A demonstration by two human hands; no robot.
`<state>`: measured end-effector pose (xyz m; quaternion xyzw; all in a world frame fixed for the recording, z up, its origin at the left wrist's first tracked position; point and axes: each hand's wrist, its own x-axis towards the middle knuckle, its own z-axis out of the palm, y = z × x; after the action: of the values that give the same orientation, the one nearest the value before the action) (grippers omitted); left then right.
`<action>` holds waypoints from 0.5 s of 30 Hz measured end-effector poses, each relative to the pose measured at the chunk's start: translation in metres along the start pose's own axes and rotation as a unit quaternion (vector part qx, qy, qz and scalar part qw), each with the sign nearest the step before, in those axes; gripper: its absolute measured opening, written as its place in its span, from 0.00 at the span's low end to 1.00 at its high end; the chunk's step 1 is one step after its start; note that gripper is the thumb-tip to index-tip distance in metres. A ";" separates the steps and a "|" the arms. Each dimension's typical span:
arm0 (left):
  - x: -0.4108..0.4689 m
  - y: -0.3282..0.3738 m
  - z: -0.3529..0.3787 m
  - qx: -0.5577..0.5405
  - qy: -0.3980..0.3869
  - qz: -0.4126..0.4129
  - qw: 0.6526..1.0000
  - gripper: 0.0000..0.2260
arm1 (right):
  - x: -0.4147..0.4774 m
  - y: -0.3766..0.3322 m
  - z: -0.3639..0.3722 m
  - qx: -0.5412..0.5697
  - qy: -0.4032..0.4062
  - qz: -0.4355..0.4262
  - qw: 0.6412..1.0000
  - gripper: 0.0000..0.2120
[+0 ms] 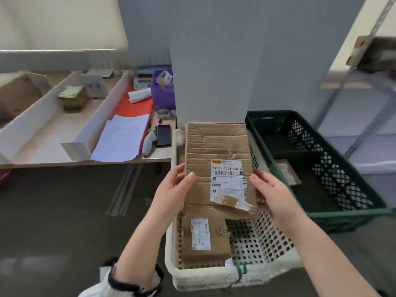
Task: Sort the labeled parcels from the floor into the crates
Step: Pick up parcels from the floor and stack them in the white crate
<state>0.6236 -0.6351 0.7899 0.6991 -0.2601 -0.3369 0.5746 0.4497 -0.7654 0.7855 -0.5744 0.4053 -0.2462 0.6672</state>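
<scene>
A flat brown cardboard parcel (216,151) with a torn white shipping label is held over the white perforated crate (214,275). My left hand (173,189) grips its left edge, thumb on top. My right hand (270,191) grips its right edge the same way. Inside the white crate lies a smaller labeled cardboard parcel (205,239). To the right stands a dark green crate (347,219) with a flat parcel (287,172) on its bottom.
A table (85,161) on the left carries white dividers, papers, a red sheet, a black phone (163,135), tape and a purple container (162,93). A grey pillar (214,61) rises behind the crates. Metal shelving (364,129) stands at right. Dark floor lies at lower left.
</scene>
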 end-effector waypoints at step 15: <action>0.121 -0.128 0.115 -0.030 -0.049 -0.183 0.981 0.13 | 0.158 0.110 -0.075 -0.065 0.034 0.159 0.985 0.17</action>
<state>0.6094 -0.7720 0.6309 0.7003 -0.1452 -0.4777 0.5103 0.4601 -0.9094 0.6378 -0.5364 0.5289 -0.1294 0.6448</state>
